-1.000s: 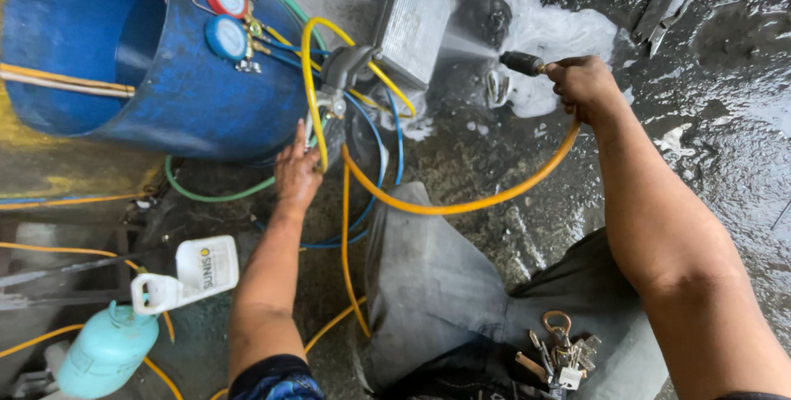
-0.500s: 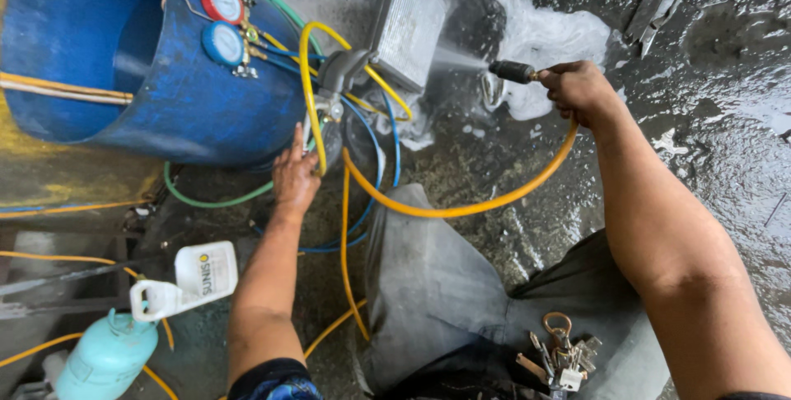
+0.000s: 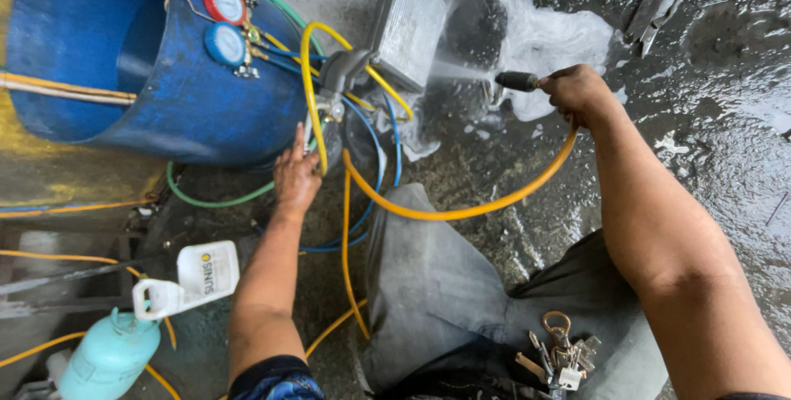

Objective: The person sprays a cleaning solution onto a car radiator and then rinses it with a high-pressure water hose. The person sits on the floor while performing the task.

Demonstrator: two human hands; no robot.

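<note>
1 head-worn view, looking steeply down, close over both forearms, wet ground (image 3: pixel 725 145) filling the frame

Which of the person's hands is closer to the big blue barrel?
Left. The left hand rests on the hoses right beside the blue barrel; the right hand holds the spray nozzle far off to its right.

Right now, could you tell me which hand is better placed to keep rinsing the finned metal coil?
The right hand, probably. It holds the spray nozzle, aimed at the finned coil, with water jetting onto it. The left hand rests by the hoses beside the blue barrel, holding no sprayer.
</note>
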